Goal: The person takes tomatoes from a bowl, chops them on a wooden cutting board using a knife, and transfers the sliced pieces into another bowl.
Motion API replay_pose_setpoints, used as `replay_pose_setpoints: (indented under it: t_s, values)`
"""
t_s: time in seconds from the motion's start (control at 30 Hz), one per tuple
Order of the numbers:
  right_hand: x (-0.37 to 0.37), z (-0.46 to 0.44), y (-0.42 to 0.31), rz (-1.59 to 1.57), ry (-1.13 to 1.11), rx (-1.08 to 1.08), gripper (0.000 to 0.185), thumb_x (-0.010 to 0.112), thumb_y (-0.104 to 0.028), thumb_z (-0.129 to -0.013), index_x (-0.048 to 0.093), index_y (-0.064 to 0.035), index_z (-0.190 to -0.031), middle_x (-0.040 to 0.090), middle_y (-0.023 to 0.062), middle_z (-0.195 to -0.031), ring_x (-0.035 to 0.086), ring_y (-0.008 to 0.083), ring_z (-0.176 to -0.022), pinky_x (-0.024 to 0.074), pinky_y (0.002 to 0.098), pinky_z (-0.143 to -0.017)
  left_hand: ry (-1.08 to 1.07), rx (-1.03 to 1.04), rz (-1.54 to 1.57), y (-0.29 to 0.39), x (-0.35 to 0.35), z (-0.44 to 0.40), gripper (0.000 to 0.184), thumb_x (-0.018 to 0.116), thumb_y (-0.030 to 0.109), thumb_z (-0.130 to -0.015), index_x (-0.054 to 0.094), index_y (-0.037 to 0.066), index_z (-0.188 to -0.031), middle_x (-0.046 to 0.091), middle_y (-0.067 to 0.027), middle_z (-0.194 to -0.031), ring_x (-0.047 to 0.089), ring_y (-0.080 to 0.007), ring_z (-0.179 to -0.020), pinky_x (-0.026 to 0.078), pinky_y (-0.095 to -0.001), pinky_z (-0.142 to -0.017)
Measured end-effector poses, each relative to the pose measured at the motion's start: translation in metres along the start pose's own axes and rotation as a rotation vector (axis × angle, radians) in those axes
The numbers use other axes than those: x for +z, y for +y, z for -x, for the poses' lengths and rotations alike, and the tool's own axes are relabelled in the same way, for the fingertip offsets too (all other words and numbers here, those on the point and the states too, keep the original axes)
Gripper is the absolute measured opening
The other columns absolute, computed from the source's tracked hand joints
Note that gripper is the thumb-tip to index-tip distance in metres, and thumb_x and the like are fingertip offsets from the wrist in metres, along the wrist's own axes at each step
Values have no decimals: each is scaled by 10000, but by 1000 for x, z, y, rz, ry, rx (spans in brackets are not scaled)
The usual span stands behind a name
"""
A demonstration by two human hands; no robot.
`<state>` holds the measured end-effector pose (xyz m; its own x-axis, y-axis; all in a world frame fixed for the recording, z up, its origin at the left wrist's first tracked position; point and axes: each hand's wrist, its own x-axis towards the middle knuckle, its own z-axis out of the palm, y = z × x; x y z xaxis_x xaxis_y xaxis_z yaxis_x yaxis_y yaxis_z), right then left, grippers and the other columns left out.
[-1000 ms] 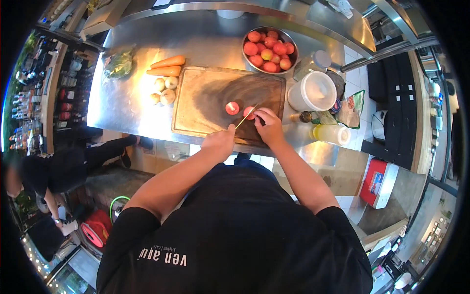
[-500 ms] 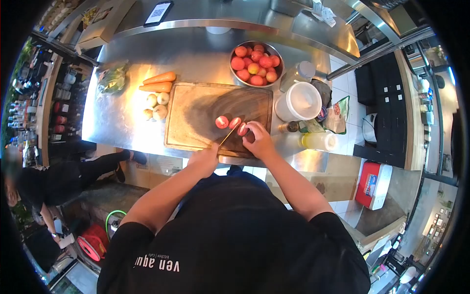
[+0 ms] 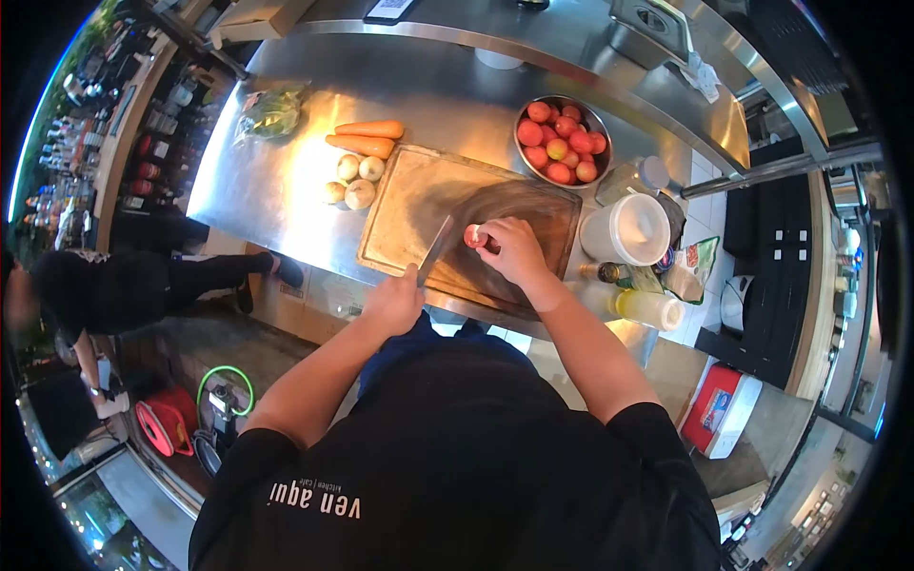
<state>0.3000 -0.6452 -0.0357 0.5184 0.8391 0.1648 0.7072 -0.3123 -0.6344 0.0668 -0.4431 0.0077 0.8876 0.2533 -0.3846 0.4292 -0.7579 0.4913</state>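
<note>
My left hand [image 3: 393,304] is closed round the handle of a kitchen knife [image 3: 436,249], whose blade points up and away over the wooden cutting board [image 3: 407,202]. My right hand [image 3: 517,249] has its fingers closed on cut tomato [image 3: 472,236] at the middle of the board, to the right of the blade. A pale cut face shows at the fingertips; the fingers hide how many pieces there are. Knife and tomato are apart. Beyond the board's right corner stands a metal bowl [image 3: 611,160] of whole tomatoes [image 3: 562,138].
Carrots [image 3: 369,129], onions [image 3: 359,194] and bagged greens [image 3: 272,114] lie left of the board. A white tub [image 3: 625,230], a jar [image 3: 636,179] and an oil bottle [image 3: 647,309] crowd its right side. A metal shelf [image 3: 533,48] overhangs the back. Another person [image 3: 124,290] is at far left.
The knife has come away from the tomato and moved left. Separate tomato pieces on the board are now gathered at my right hand. The whole view has shifted and tilted.
</note>
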Motion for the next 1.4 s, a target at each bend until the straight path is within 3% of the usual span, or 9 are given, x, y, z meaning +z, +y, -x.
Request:
replay_pose_setpoints:
  t_s: [0.1, 0.57, 0.9, 1.0, 1.17, 1.27, 1.33, 1.37, 1.4]
  values:
    - [8, 3, -5, -26, 104, -34, 251, 910, -182, -818, 730, -144, -989, 763, 2, -987, 711, 284, -995, 533, 441, -908, -32, -11, -2, 14, 1, -8, 435, 600, 201, -1043, 491, -77, -1359, 732, -358, -903, 727, -570, -903, 570, -670, -822]
    - [21, 11, 4, -24, 216, -26, 262, 916, -189, -825, 766, -97, -1019, 766, 62, -961, 713, 313, -939, 536, 451, -862, -176, 40, -277, 46, 5, -42, 335, 577, 245, -1076, 492, 23, -1312, 791, -252, -994, 789, -459, -962, 623, -590, -847]
    - [21, 9, 12, -22, 203, -16, 264, 915, -213, -785, 782, -98, -982, 779, 102, -944, 732, 333, -947, 554, 476, -917, -212, 24, -323, 66, 6, -61, 315, 564, 198, -1075, 496, 32, -1334, 797, -258, -1027, 794, -473, -991, 628, -597, -867]
    - [22, 5, 8, -17, 106, 54, 254, 914, -217, -786, 792, -128, -991, 782, 69, -936, 741, 315, -936, 552, 463, -913, -184, -26, -306, 46, -8, -54, 295, 560, 177, -1073, 501, 38, -1326, 800, -260, -1059, 794, -470, -1015, 629, -592, -875]
    - [24, 3, 6, -30, 211, 31, 220, 924, -223, -790, 790, -159, -952, 768, 25, -882, 730, 279, -927, 549, 459, -894, -248, -17, -322, 45, 9, -71, 352, 596, 258, -1085, 514, 37, -1346, 799, -259, -1102, 788, -470, -1052, 627, -580, -906]
    - [5, 11, -2, -65, 55, 149, 373, 950, -252, -765, 784, -123, -1073, 776, 63, -999, 721, 320, -1036, 551, 471, -955, -219, -22, -258, 26, 16, -49, 415, 607, 281, -1083, 507, 18, -1387, 796, -262, -1102, 779, -484, -1049, 616, -599, -914]
    - [-13, 20, -18, 36, 237, 136, 664, 988, -291, -720, 720, -90, -1294, 736, 141, -1221, 682, 387, -1181, 541, 482, -1026, -204, -30, -208, 11, 10, -26, 443, 605, 285, -1082, 499, 8, -1411, 793, -265, -1101, 772, -495, -1041, 608, -612, -916]
    - [-20, 31, -18, 45, 154, 260, 912, 1008, -274, -684, 603, -80, -1479, 627, 210, -1423, 628, 454, -1285, 519, 493, -1111, -266, -61, -225, 10, 0, -13, 431, 609, 277, -1073, 506, 18, -1401, 791, -267, -1118, 775, -489, -1050, 605, -614, -935]
    - [-22, 44, -14, 47, 156, 263, 912, 1008, -274, -684, 603, -80, -1479, 627, 210, -1423, 628, 454, -1285, 519, 493, -1111, -328, -93, -241, 9, -6, -2, 420, 612, 270, -1063, 513, 27, -1392, 789, -269, -1136, 777, -483, -1060, 602, -616, -953]
